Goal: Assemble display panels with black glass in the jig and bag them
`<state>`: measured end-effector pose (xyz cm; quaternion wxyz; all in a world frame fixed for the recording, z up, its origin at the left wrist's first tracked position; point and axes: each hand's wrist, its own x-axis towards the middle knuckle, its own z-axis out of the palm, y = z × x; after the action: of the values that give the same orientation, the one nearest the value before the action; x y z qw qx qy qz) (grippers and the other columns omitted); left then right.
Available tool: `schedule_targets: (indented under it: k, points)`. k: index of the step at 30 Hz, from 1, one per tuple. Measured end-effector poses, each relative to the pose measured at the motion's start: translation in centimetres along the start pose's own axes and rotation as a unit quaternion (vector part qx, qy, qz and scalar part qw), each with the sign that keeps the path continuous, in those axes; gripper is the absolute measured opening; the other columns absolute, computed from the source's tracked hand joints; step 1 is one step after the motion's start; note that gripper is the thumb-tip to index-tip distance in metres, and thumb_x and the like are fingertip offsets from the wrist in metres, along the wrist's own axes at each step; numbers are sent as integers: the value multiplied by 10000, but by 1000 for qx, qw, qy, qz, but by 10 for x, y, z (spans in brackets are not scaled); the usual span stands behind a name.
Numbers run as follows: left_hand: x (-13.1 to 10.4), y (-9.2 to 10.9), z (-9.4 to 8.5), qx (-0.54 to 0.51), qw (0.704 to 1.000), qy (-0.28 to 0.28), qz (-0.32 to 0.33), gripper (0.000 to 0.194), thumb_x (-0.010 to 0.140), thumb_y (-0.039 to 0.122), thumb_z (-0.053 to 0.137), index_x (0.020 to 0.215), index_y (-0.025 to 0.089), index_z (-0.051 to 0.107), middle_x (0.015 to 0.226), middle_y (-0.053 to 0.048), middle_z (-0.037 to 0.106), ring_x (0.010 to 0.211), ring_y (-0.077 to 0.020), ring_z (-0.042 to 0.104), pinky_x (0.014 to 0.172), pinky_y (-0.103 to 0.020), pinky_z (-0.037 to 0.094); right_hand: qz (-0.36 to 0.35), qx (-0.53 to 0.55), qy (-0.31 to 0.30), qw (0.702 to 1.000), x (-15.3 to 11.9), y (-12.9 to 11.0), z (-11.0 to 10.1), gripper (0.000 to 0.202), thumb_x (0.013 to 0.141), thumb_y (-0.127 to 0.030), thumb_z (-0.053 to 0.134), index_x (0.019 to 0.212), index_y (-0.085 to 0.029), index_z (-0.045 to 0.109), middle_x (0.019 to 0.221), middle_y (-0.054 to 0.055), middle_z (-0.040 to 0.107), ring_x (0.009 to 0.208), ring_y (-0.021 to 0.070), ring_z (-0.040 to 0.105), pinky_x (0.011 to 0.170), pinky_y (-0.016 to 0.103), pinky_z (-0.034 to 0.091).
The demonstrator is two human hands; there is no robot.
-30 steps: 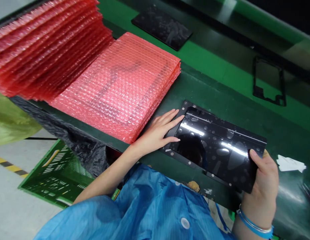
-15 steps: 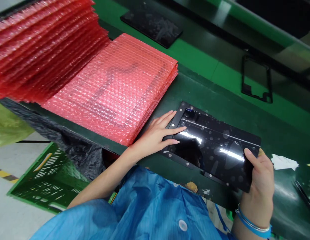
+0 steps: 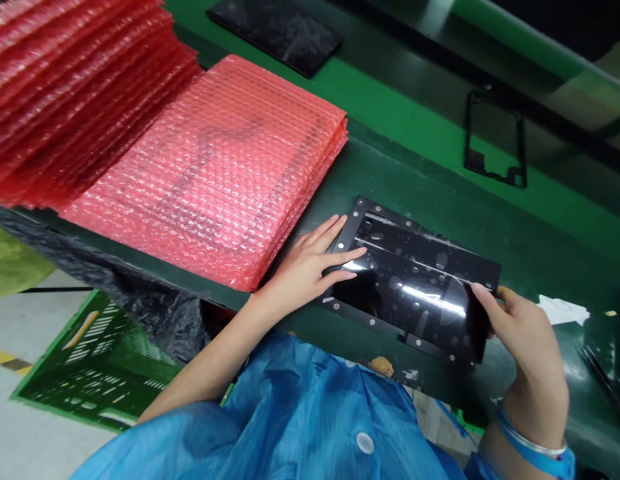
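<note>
A glossy black screen panel [image 3: 415, 287] lies over a black frame [image 3: 373, 322] dotted with round silver spots, on the dark green table. Bubble-like marks and a long crease show on the panel's surface. My left hand [image 3: 303, 263] rests at the left end, fingers spread, with fingertips on the frame and the panel's edge. At the opposite end my right hand [image 3: 527, 330] grips the panel's right edge, its thumb on top near the far corner. The other right-hand fingers are partly hidden behind that edge.
Left of the panel lies a stack of red bubble-wrap bags [image 3: 215, 173], with more bags [image 3: 75, 93] leaning behind. Further back are another black panel [image 3: 277, 33] and an empty black frame [image 3: 495, 140]. White paper [image 3: 563, 310] and tweezers [image 3: 603, 377] lie right. A green crate [image 3: 95, 367] stands below.
The right end of the panel has come down closer to the frame, showing more of the frame's far edge. My right hand has turned and shifted its grip; my left hand stays put.
</note>
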<state>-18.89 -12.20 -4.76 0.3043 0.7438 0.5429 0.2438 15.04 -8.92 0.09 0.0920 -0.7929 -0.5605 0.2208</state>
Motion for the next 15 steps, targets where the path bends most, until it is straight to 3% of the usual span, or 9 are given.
schedule_targets:
  k: [2,3,5,7,11,13,15]
  points:
    - [-2,5,-3,27,1000,-3,-7,412,937,411,598,1346,356,608,1648,-73,242,1536,-331,162,1155,-615,277,-16,-143,52,988,2,0,-6,546,746,-758,538,556,-246,540,448,10,471,485,181,399,587,332,296]
    - [-3,10,-2,43,999,5,-9,419,933,415,602,1347,348,609,1650,-73,235,1537,-339,149,1155,-621,272,-21,-164,84,983,3,0,-8,552,773,-757,505,563,-247,539,463,13,479,492,176,388,587,322,275]
    - [-3,25,5,73,996,40,-2,447,922,421,616,1354,308,607,1652,-92,222,1537,-355,132,1166,-621,253,-24,-142,123,982,7,-1,-11,560,794,-755,471,576,-242,529,492,15,509,504,165,394,581,308,257]
    - [1,48,24,92,993,54,53,496,923,423,612,1381,236,580,1647,-130,226,1535,-355,140,1185,-587,246,-29,-88,114,989,17,0,-12,584,771,-779,469,561,-235,504,486,10,514,505,155,407,570,302,262]
    - [11,98,84,127,959,-73,242,628,930,480,584,1446,133,496,1610,-131,329,1506,-310,268,1213,-472,262,-63,-24,45,997,48,6,-10,629,682,-840,528,547,-227,495,505,9,529,539,152,449,574,298,292]
    - [16,114,108,170,942,-113,265,642,944,509,547,1463,137,478,1608,-92,344,1500,-286,286,1224,-443,246,-62,-33,14,997,61,8,-7,628,650,-834,588,530,-229,468,501,4,522,541,148,446,574,296,294]
    - [19,121,122,206,933,-127,267,613,966,508,506,1467,156,478,1606,-58,349,1499,-265,294,1221,-428,257,-52,-56,1,997,68,7,-4,610,635,-784,668,517,-232,436,491,-6,504,533,142,433,566,293,288]
